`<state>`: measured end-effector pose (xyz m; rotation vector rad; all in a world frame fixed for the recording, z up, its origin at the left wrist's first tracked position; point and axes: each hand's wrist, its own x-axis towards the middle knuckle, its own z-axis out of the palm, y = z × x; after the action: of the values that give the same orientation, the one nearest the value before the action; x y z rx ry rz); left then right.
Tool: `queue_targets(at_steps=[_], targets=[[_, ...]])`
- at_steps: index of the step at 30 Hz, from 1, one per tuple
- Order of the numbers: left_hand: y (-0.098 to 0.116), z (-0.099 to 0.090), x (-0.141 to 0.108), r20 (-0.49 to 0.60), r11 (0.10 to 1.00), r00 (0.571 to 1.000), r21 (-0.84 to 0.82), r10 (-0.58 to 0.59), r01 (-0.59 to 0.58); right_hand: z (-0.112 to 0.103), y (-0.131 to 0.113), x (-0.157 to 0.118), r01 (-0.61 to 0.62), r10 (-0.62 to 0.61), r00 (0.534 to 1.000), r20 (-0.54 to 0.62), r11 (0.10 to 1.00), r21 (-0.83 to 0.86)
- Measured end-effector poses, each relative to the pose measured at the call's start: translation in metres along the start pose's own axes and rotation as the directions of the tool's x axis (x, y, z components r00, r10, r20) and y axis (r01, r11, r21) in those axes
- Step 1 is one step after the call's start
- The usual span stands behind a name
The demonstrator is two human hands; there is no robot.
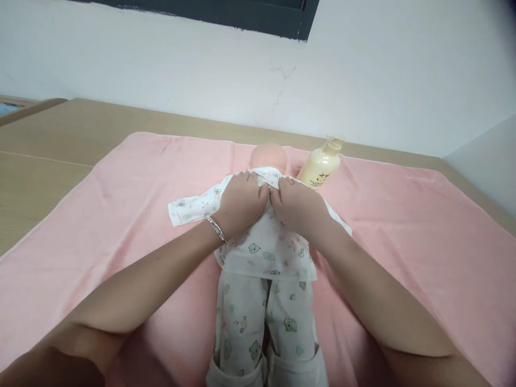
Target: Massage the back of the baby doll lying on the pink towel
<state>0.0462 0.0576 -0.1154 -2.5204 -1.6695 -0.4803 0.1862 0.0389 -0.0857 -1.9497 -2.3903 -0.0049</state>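
Note:
A baby doll lies on a pink blanket, its head pointing away from me. It wears a white printed baby shirt and matching baby pants with rolled cuffs. My left hand, a silver bangle at its wrist, is closed on the shirt near the neckline. Beside it my right hand also grips the shirt, thumbs almost meeting at the chest. One sleeve stretches out to the left; the right sleeve is partly hidden behind my forearm. The doll's face is covered by the shirt or out of sight.
A pale yellow pump bottle stands tilted in view just right of the doll's head. The pink blanket spreads over a wooden tabletop. A white wall with a dark frame rises behind the table.

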Motion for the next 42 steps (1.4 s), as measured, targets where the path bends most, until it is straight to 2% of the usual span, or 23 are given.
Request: queue_targets(at_steps=[2, 5, 7, 9, 13, 16, 21, 26, 29, 32, 36, 42], targets=[[0.005, 0.003, -0.007, -0.107, 0.996, 0.994, 0.079, 0.038, -0.030, 0.001, 0.006, 0.009, -0.013, 0.012, 1.000, 0.017, 0.999, 0.051], [0.009, 0.008, -0.011, -0.241, 0.996, 0.970, 0.094, 0.032, -0.010, 0.004, 0.009, 0.017, -0.008, 0.007, 1.000, 0.024, 0.998, 0.060], [0.006, 0.010, -0.010, -0.228, 0.997, 0.973, 0.077, 0.041, -0.024, 0.005, 0.008, 0.017, 0.007, -0.007, 1.000, 0.011, 0.999, 0.032], [0.001, 0.009, -0.005, -0.168, 1.000, 0.986, 0.017, 0.014, -0.011, 0.004, 0.006, 0.013, 0.018, -0.018, 1.000, 0.003, 1.000, -0.001], [-0.007, 0.002, 0.007, 0.011, 0.982, 0.991, -0.138, -0.131, 0.132, -0.002, 0.000, 0.000, 0.043, -0.043, 0.999, 0.015, 0.999, 0.000], [-0.008, -0.001, 0.010, 0.076, 0.963, 0.977, -0.172, -0.197, 0.207, -0.006, -0.003, -0.006, 0.048, -0.048, 0.999, 0.015, 0.999, 0.016], [-0.005, -0.002, 0.007, 0.025, 0.976, 0.987, -0.147, -0.161, 0.163, -0.010, 0.004, 0.001, 0.016, -0.020, 0.999, 0.041, 0.996, 0.090], [-0.002, -0.009, 0.006, 0.074, 0.959, 0.974, -0.174, -0.214, 0.224, -0.009, 0.016, 0.018, -0.037, 0.016, 0.994, 0.110, 0.981, 0.192], [0.000, -0.007, 0.003, 0.057, 0.976, 0.981, -0.103, -0.186, 0.191, -0.001, 0.016, 0.022, -0.061, 0.050, 0.997, 0.058, 0.977, 0.205], [0.006, -0.003, -0.002, -0.025, 0.994, 0.993, -0.006, -0.114, 0.114, 0.007, 0.011, 0.023, -0.086, 0.090, 0.996, -0.014, 0.979, 0.184], [0.013, -0.001, -0.008, -0.124, 0.998, 0.992, 0.056, -0.033, 0.040, 0.012, 0.008, 0.022, -0.099, 0.108, 0.993, -0.045, 0.982, 0.163], [0.013, -0.002, -0.007, -0.125, 0.998, 0.991, 0.018, -0.054, 0.056, 0.014, 0.010, 0.022, -0.084, 0.097, 0.993, -0.074, 0.983, 0.165]])
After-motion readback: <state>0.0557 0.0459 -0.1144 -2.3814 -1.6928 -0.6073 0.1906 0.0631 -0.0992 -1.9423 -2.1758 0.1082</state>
